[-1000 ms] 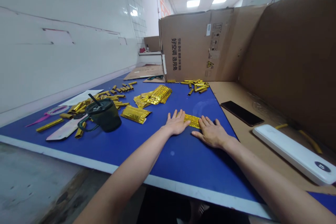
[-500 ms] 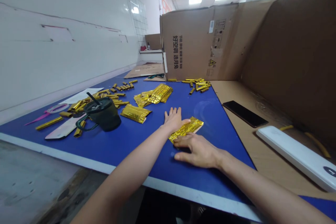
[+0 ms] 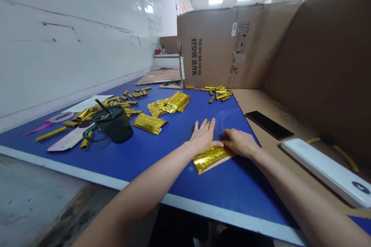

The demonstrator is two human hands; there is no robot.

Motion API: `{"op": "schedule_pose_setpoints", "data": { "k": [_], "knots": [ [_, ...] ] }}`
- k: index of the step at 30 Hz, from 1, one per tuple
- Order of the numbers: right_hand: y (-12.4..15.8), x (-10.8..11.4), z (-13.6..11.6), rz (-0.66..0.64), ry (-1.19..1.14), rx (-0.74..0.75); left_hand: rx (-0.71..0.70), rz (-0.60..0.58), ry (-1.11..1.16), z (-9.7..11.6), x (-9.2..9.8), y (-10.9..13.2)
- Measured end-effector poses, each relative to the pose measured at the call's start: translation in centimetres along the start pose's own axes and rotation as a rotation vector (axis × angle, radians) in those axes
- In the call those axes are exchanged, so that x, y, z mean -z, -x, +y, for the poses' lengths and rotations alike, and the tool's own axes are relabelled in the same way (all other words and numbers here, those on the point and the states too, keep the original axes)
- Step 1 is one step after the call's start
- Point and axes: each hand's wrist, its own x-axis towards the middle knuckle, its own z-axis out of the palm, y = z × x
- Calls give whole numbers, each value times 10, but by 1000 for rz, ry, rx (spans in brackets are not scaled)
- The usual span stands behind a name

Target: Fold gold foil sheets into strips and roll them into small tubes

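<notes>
Foil (image 3: 211,158), lengthwise near-left to far-right

Over to the blue table (image 3: 162,177)! Carries a gold foil packet (image 3: 213,158) near the front, a dark lidded cup (image 3: 118,128) further left, a second packet (image 3: 149,124) beside that, overlapping wrappers (image 3: 176,102) behind, loose tubes (image 3: 222,96) by a cardboard box (image 3: 214,46).

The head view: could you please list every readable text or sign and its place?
"好空调 选月兔": cardboard box.
Smaller column beside it: too small.
Yellow warning triangle: same box.
White label, box symbols: too small.
Orange wall sign: illegible.
White device's dark oval: illegible.
Gold packet: nothing legible.
</notes>
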Motion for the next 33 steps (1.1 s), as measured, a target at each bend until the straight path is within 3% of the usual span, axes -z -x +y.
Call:
{"op": "schedule_pose_setpoints", "data": {
  "k": [4, 10, 14, 18, 25, 29, 33],
  "knots": [
    [0, 4, -1, -53, -73, 27, -15, 10, -12, 0, 1, 1],
    [-7, -2, 10, -77, -428, 40, -31, 24, -4, -3, 0, 1],
    [-8, -7, 13, -135, -542, 32, -53, 65, 14, -2, 3, 1],
    [-9, -12, 9, 16, -754, 44, -106, 36, 158, 0, 7, 1],
    [-19, -23, 22, 347, -1031, -103, 95, 12, 479, -14, 10, -7],
    [-22, -25, 31, 490, -1037, -190, 156, 28, 583, -30, 13, -11],
    [-22, -26, 31, 542, -913, -198, 187, 54, 619, -37, 12, -13]
  ]
}}
